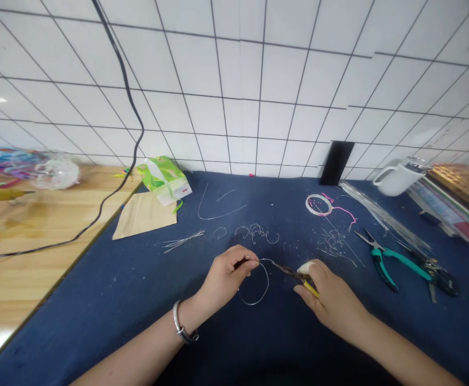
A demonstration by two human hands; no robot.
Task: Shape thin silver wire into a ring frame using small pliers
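Observation:
My left hand (232,271) pinches a thin silvery wire (267,287) bent into a round loop that hangs below the fingers. In my right hand (326,297) is a pair of needle-nose pliers (288,271) with yellow handles, its tips at the wire's free end just right of my left fingers. Whether the jaws grip the wire is too small to tell. Beyond my hands lie several curled wire pieces (256,231), a bundle of straight wires (184,241) and a longer bent wire (222,215) on the dark blue cloth (157,289).
At right lie teal-handled pliers (403,262), wire scraps (333,241), a white ring with pink cord (318,205) and long wires (382,214). A white mug (401,177) and books (459,203) stand behind. A green packet (164,177) and brown paper (146,214) lie at left.

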